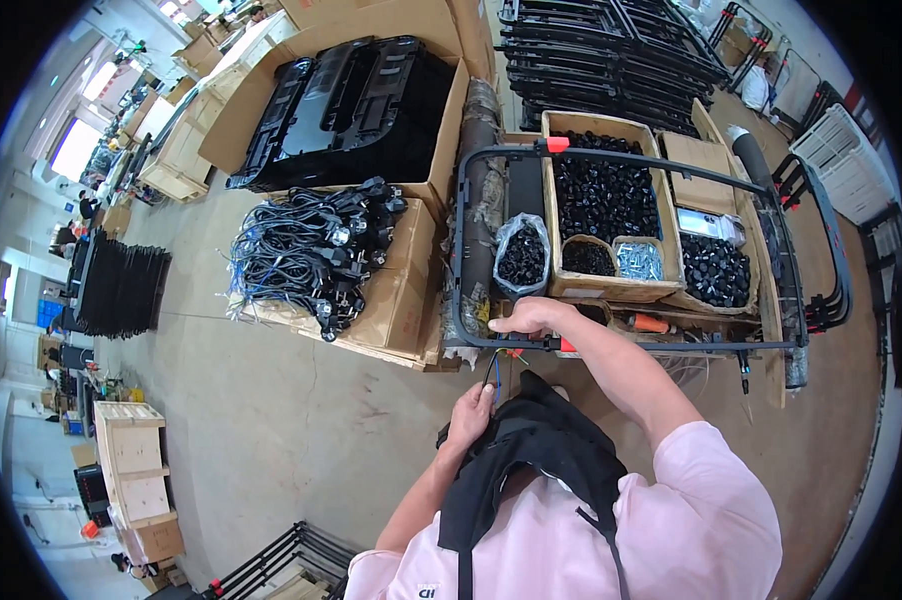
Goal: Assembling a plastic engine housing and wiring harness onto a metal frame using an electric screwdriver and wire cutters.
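My left hand is closed around the end of a black cable, low in front of my apron. Loose blue and green-yellow wire ends stick up from it, just below the near bar of a black tubular frame. Above that bar's left part is my right hand, palm down, thumb stretched to the left. Its other fingers are hidden, so I cannot see what it may hold. Just beyond it stands a plastic-lined container of small black parts. The frame lies across the bench over the parts bins, with red pieces on its bars.
A wooden bin of black caps and a tub of silver screws stand beyond the right hand. On a carton to the left lie bundled power cords. Behind them, a large carton holds black plastic panels. Black frames are stacked at the back.
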Tool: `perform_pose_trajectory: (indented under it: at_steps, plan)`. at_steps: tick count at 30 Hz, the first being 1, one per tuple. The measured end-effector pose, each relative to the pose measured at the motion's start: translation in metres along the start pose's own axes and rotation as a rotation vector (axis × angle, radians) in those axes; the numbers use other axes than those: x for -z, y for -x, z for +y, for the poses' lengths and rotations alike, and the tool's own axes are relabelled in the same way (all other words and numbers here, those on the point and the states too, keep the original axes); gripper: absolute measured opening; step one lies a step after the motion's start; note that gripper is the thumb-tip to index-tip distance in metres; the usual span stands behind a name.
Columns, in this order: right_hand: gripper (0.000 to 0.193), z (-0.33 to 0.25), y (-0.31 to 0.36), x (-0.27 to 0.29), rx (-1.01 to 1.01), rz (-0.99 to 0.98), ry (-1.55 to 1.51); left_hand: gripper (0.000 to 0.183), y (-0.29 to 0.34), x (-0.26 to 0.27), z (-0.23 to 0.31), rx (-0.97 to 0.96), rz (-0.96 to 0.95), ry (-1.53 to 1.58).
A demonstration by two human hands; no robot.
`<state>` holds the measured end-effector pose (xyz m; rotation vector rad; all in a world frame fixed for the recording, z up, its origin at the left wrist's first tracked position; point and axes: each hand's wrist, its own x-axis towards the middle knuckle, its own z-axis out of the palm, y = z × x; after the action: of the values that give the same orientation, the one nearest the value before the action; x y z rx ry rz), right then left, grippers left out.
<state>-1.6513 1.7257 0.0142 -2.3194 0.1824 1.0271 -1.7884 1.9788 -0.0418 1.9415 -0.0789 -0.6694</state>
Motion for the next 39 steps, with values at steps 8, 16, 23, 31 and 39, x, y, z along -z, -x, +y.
perform_pose_trajectory:
  at_steps: [8, 16, 23, 31, 39]
  plan:
    - [0.034, 0.013, -0.039, -0.039, 0.278, 0.095, -0.616, 0.037, 0.004, 0.000, -0.006, 0.070, -0.049, 0.145]
    - [0.030, 0.013, -0.056, -0.025, 0.167, 0.651, -1.336, 0.030, 0.016, -0.011, -0.025, -0.079, 0.039, 0.209]
    - [0.028, 0.011, -0.049, -0.017, 0.356, 0.590, -1.395, 0.026, 0.004, -0.016, -0.009, 0.076, 0.073, 0.200]
    - [0.031, 0.009, -0.069, 0.016, 0.235, 0.553, -0.947, 0.023, 0.008, -0.016, 0.025, 0.164, 0.012, 0.497]
    - [0.034, -0.026, -0.071, 0.046, 0.558, 0.338, -1.175, 0.019, -0.043, -0.043, 0.029, 0.171, 0.188, 0.677]
